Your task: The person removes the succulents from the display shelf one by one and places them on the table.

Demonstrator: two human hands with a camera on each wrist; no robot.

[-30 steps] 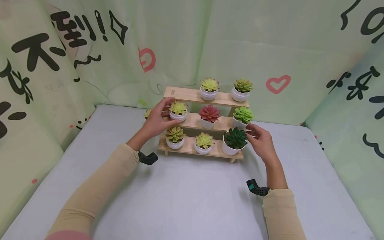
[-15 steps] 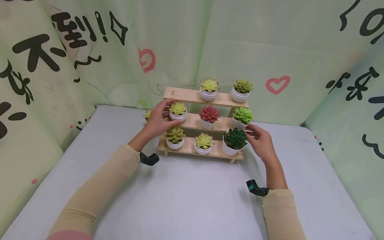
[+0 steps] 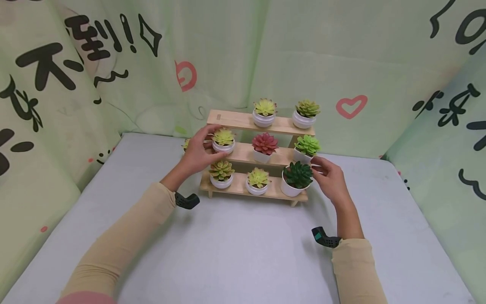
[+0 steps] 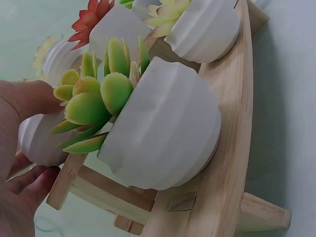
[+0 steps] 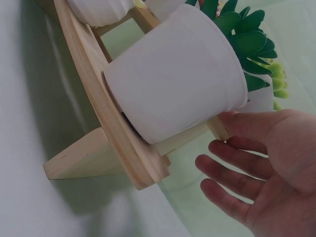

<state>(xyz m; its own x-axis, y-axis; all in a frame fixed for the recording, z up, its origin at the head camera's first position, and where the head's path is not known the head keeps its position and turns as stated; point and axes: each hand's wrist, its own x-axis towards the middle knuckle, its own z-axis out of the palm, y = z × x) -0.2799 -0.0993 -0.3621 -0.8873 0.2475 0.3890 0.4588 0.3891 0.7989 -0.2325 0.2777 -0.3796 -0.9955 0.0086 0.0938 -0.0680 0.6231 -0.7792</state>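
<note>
In the head view, my left hand (image 3: 198, 148) holds a yellow-green succulent in a white pot (image 3: 223, 147) at the left end of the middle shelf of a three-tier wooden plant stand (image 3: 243, 158). Fingers and thumb lie around that pot; in the left wrist view, a nearer succulent pot (image 4: 165, 128) partly covers the scene. At the stand's other end is my right hand (image 3: 331, 177). Its thumb and index finger pinch the end of the middle shelf (image 5: 217, 129), behind the dark green succulent's pot (image 5: 175, 74), with the other fingers loosely bent.
A red succulent (image 3: 265, 144) and a bright green one (image 3: 307, 145) share the middle shelf. Two potted succulents stand on the top shelf (image 3: 231, 119). Another yellow succulent (image 3: 186, 144) shows behind my left hand. A printed curtain (image 3: 303, 76) hangs behind the white table (image 3: 247, 253).
The succulent pot in my left hand has shifted slightly left along the middle shelf. My right hand stays at the shelf's end.
</note>
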